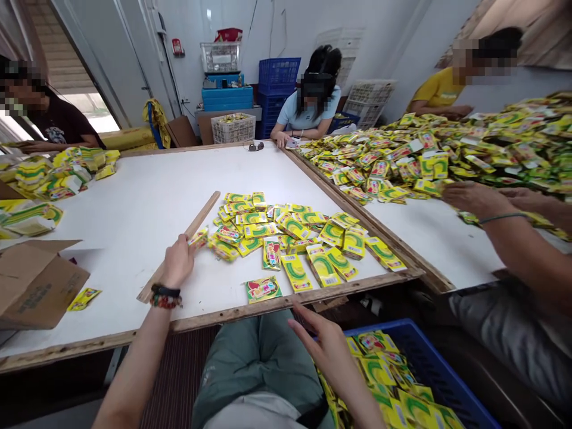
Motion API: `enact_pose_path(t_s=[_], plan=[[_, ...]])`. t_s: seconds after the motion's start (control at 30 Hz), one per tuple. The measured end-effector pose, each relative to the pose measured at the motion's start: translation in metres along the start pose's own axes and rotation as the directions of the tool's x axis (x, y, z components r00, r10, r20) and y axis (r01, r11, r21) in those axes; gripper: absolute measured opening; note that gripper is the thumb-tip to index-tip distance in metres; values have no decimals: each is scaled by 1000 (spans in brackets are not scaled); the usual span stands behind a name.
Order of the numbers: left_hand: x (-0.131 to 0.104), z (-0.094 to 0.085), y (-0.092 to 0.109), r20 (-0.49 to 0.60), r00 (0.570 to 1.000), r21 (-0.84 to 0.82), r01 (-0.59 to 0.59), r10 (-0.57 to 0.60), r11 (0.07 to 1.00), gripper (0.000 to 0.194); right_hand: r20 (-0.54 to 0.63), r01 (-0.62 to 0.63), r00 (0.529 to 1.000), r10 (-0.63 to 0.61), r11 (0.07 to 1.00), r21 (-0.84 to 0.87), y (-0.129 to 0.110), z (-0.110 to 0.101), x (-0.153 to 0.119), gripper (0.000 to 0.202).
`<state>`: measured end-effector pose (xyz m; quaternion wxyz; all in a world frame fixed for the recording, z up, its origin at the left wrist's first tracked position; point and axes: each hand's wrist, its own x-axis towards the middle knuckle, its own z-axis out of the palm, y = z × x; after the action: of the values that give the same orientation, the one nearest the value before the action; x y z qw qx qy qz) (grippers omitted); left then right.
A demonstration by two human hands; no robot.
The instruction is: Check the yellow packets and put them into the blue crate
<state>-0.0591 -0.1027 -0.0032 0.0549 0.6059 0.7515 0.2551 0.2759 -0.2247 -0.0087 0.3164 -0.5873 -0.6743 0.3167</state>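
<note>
My left hand (177,262) is closed at the left edge of a spread of small yellow-green boxes (254,230) on the white table. One small box (199,238) shows at its fingertips. A wooden strip (203,215) lies slantwise on the table, passing beneath that hand. My right hand (319,336) has its fingers apart and holds nothing; it hovers by the table's front wooden edge (232,312), above a blue crate (429,357) of similar boxes. A single box (263,289) lies flat near that edge.
An open cardboard box (40,286) sits at the left, with yellow packs (67,173) beyond. A wooden divider (353,208) separates the right table, which bears a big heap of boxes (402,155). Other people sit left, at the back and right; a person's hands reach into the heap.
</note>
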Motion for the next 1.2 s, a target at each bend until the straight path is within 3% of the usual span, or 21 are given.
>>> enact_pose_path(t_s=[0.07,0.17,0.23,0.33,0.47,0.57,0.63,0.73,0.8,0.87,0.97,1.07,1.2], plan=[[-35,9,16,48,995,-183,-81,92,980,23,-2,-27,1000,29,938,345,-10,21,15,52],[-87,35,47,148,961,-691,-67,232,719,24,21,-41,999,35,752,657,-20,45,36,58],[-112,54,67,219,933,-794,1,285,608,26,37,-40,999,19,676,736,-23,53,46,54],[-128,74,89,152,963,-800,-13,224,600,34,73,-54,997,-2,645,762,-26,56,53,47],[-127,80,105,83,963,-789,-94,257,607,74,44,16,997,-67,703,711,-27,50,53,35],[-129,88,114,33,984,-750,-90,173,655,78,-12,27,1000,-26,696,717,-29,49,53,31],[-134,99,117,-70,990,-706,-138,126,695,76,-11,-43,996,84,608,793,-29,50,54,30],[-141,114,118,-243,958,-607,-272,152,747,57,68,-153,977,203,442,884,-27,50,55,26],[-142,116,117,-306,927,-577,-361,216,733,48,56,-140,981,184,489,861,-26,47,53,27],[-139,112,117,-311,912,-608,-408,269,681,55,-3,-37,998,58,670,742,-26,43,49,28],[-135,103,117,-177,933,-685,-344,312,642,60,-36,171,984,-174,876,451,-28,39,43,32],[-135,104,115,-23,951,-656,-247,308,713,51,-112,210,976,-185,936,284,-28,40,44,30],[-137,111,113,-5,963,-604,-217,269,767,64,-146,174,979,-140,950,259,-26,40,54,30]])
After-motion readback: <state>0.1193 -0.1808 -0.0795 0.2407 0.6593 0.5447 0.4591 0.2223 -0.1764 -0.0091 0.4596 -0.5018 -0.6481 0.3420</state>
